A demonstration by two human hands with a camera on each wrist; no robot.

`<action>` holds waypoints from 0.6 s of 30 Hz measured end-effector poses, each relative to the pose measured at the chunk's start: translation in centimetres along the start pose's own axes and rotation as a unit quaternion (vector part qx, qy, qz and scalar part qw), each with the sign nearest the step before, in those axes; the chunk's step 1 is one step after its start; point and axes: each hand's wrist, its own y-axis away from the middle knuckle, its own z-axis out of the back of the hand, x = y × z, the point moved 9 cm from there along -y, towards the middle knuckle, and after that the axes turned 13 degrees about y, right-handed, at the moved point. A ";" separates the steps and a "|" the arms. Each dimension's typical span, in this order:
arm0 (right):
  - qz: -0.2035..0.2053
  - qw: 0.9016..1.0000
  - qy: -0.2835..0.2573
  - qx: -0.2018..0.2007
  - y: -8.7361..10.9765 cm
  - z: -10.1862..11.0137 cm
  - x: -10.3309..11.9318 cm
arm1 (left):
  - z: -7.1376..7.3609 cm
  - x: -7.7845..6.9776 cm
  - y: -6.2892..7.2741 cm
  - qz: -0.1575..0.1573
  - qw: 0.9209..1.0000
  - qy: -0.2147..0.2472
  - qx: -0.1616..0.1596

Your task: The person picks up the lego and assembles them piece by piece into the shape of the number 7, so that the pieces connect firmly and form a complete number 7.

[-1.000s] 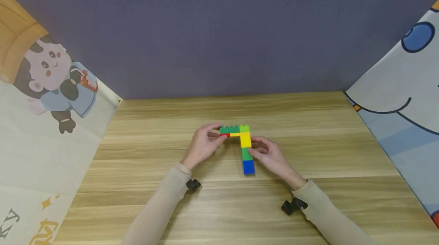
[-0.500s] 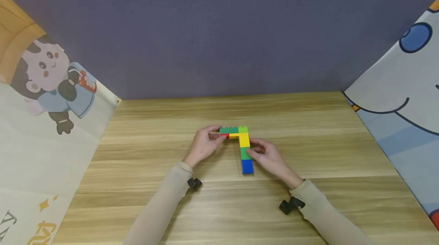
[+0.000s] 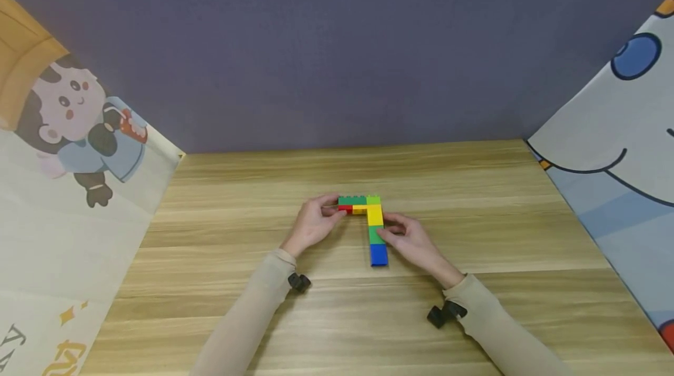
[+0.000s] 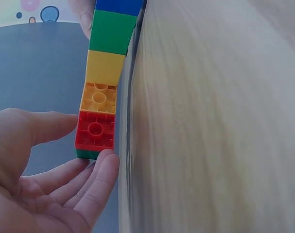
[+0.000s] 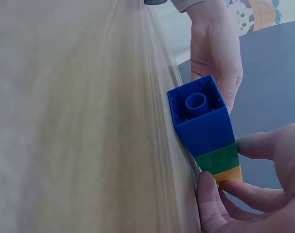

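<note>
An L-shaped build of toy building bricks lies over the wooden table. Its far arm has a dark green brick (image 3: 351, 201) and a light green brick (image 3: 373, 200), with a red brick (image 4: 95, 130) and an orange-yellow brick (image 4: 98, 98) along the side facing me. The arm toward me runs through a yellow brick (image 3: 374, 215), a green brick (image 3: 376, 235) and a blue brick (image 5: 205, 128) with a hollow underside. My left hand (image 3: 313, 223) pinches the red and dark green end between thumb and fingers. My right hand (image 3: 413, 241) grips the green and yellow bricks from the right.
The wooden table (image 3: 295, 335) spreads around both hands. A dark blue-grey panel (image 3: 337, 60) rises behind it. Printed cartoon panels stand at left (image 3: 42, 235) and right (image 3: 621, 200). Black wrist devices sit at the left sleeve (image 3: 299, 282) and right sleeve (image 3: 445, 313).
The build has shifted very slightly left and its far arm a little toward me. More of the red and yellow side shows below the green. Both hands keep their hold.
</note>
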 end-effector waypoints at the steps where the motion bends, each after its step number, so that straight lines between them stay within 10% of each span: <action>1: -0.001 1.000 0.001 0.000 0.0 0.0 0.0 | -0.1 0.1 0.0 0.003 1.000 -0.001 0.002; 18: -0.009 1.000 0.013 0.006 -0.4 -0.1 -0.5 | -0.5 0.8 0.0 0.026 0.999 -0.021 0.027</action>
